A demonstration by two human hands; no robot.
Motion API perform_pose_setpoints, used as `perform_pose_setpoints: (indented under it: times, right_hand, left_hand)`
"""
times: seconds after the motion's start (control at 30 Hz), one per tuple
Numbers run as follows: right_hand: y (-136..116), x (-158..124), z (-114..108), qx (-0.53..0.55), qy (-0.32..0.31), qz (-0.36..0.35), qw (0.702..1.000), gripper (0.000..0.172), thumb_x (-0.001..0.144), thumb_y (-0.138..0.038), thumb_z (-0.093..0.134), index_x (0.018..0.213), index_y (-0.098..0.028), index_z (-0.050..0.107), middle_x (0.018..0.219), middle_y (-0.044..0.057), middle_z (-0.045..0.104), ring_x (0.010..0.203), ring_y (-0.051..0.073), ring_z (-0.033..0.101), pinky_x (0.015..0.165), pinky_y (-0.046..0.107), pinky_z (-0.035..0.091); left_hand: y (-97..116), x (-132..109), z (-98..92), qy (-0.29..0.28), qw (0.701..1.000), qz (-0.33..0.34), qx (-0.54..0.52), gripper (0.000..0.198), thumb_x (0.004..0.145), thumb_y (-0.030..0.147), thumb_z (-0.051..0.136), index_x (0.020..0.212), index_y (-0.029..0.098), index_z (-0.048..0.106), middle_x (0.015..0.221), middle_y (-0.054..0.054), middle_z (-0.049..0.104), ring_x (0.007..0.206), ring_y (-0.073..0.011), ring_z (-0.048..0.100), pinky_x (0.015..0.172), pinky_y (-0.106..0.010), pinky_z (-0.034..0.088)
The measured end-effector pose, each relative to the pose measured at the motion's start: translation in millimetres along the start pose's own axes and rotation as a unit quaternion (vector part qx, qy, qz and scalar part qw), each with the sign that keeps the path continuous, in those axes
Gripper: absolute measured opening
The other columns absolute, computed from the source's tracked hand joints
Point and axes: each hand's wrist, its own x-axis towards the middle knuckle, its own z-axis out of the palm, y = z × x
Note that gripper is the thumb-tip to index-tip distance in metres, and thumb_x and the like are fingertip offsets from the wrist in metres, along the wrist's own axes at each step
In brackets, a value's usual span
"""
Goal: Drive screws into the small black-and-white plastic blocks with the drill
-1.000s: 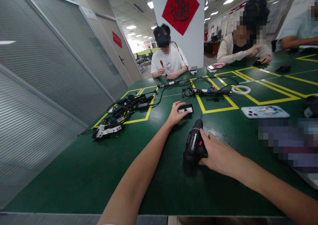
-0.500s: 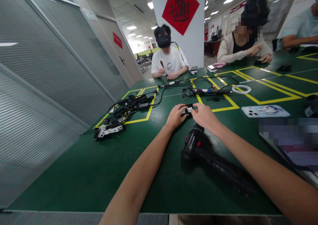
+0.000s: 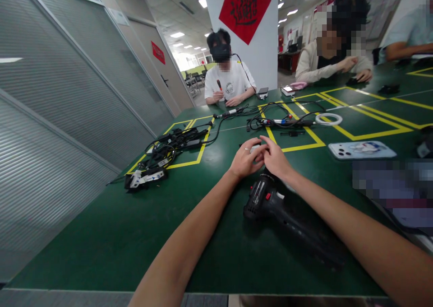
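My left hand (image 3: 246, 159) and my right hand (image 3: 275, 158) meet over a small black and white part (image 3: 254, 148) on the green table (image 3: 101, 234). The fingers of both hands are curled around it, and most of it is hidden. A black electric screwdriver (image 3: 270, 203) lies on its side just under my right wrist, and neither hand grips it.
A pile of black cables and parts (image 3: 165, 151) lies to the left inside yellow tape lines. More cables and a tool (image 3: 284, 123), a white ring (image 3: 329, 119) and a phone (image 3: 361, 150) lie beyond. Several people sit at the far side.
My right hand let go of the electric screwdriver, which now lies on the table, and moved forward to join my left hand on the small part. Both hands drew slightly nearer.
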Motion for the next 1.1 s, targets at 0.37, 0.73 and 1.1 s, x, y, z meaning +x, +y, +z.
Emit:
perform_pose_setpoints:
  times: [0.37,0.73,1.1]
  right_hand:
    - [18.5,3.7,-26.9,-0.183,0.076,-0.028,0.980,0.039,0.088,-0.022,0.032,0.118,-0.016,0.056,0.089,0.008,0.065,0.077,0.019,0.059,0.073,0.029,0.043]
    - [20.3,8.3,-22.9,-0.318,-0.026,-0.068,0.945,0.039,0.081,-0.021,0.049,0.120,-0.023,0.057,0.088,0.005,0.069,0.072,0.018,0.060,0.063,0.025,0.038]
    - [10.6,-0.6,-25.1,-0.381,-0.022,-0.103,0.919,0.027,0.089,-0.024,0.045,0.112,-0.028,0.059,0.100,0.004,0.068,0.089,0.022,0.062,0.068,0.028,0.037]
  left_hand:
    - [-38.1,-10.2,1.4,-0.040,0.984,-0.175,0.023,0.041,0.082,0.040,0.055,0.120,0.025,0.052,0.122,-0.007,0.049,0.110,-0.0219,0.052,0.098,-0.037,0.041]
    - [-27.4,-7.9,3.9,-0.075,0.988,-0.088,0.099,0.036,0.083,0.033,0.052,0.118,0.024,0.051,0.110,-0.007,0.048,0.092,-0.0177,0.055,0.079,-0.031,0.048]
    - [-19.7,-4.5,3.0,-0.036,0.995,-0.087,0.015,0.039,0.080,0.038,0.059,0.115,0.021,0.054,0.107,-0.007,0.052,0.097,-0.0172,0.055,0.087,-0.031,0.047]
